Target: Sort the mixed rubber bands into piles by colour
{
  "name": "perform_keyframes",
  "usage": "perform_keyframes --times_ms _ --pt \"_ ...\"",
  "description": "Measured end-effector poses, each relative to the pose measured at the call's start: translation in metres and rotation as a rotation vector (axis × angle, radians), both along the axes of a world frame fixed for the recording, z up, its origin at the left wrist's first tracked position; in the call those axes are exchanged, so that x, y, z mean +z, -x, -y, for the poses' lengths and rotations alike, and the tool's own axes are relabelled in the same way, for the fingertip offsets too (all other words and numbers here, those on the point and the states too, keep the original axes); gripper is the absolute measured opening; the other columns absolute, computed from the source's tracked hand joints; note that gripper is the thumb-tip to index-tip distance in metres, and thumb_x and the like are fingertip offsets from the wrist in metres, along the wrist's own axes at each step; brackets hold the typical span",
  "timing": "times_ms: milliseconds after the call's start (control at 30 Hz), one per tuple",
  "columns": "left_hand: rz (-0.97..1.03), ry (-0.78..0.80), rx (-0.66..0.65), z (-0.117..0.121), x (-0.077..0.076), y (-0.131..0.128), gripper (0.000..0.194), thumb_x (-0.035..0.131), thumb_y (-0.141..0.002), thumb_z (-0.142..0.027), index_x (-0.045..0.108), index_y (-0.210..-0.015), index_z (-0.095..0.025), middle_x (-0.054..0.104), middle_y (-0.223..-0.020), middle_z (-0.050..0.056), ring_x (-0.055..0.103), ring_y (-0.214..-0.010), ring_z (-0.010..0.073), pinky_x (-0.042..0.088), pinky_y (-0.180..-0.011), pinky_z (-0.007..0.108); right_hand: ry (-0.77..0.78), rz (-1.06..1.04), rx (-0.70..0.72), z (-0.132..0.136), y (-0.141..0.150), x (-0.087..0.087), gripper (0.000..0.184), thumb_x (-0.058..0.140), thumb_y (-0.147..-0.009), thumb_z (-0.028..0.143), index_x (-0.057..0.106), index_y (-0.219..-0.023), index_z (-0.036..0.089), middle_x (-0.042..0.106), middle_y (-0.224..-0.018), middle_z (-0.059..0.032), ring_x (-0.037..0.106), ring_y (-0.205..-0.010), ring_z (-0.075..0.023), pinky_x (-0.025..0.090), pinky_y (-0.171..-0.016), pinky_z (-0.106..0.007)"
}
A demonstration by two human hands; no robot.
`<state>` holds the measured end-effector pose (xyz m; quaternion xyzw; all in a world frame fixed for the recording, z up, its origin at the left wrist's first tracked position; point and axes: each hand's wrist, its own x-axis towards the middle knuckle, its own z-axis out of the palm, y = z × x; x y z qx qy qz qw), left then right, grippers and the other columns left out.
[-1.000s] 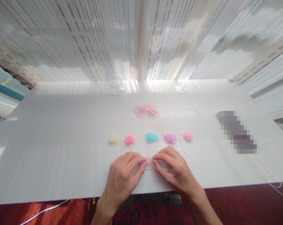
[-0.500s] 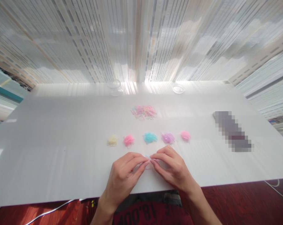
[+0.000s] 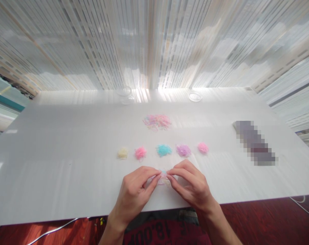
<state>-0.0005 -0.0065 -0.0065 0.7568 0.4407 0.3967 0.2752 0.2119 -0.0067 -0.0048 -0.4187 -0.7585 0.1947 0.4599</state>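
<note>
My left hand (image 3: 140, 185) and my right hand (image 3: 190, 183) meet near the table's front edge, thumb and forefinger of each pinched together. A light-blue rubber band (image 3: 164, 172) spans the small gap between the fingertips. Just below it, a few pink and pale-yellow rubber bands (image 3: 164, 182) lie partly hidden by my fingers. Beyond my hands is a row of small heaps of rubber bands: yellow (image 3: 123, 153), deep pink (image 3: 140, 152), turquoise (image 3: 164, 150), purple (image 3: 183, 150) and light pink (image 3: 202, 147).
Farther back on the white table (image 3: 67, 136) lies a larger heap of mixed rubber bands (image 3: 157, 121). A clear container (image 3: 124, 91) and a clear round lid (image 3: 195, 97) are at the far edge. A pixelated dark object (image 3: 255, 143) rests on the right.
My fingertips have drawn slightly apart, my right hand shifting a little rightward. More of the blue band and of the bands below now shows.
</note>
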Motion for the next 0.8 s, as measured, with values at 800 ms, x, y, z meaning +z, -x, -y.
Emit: perform_keyframes --times_ms 800 --pt "0.017 -0.050 0.004 -0.0011 0.0001 0.0003 0.008 0.065 -0.100 -0.016 0.072 -0.103 -0.019 0.078 -0.092 0.005 0.073 -0.074 0.0143 0.061 -0.073 0.024 0.028 0.025 0.026 -0.0006 -0.0008 -0.0026 0.016 0.070 -0.097 0.017 0.072 -0.112 0.022 0.074 -0.091 -0.0063 0.069 -0.080 -0.0199 0.060 -0.069 -0.033"
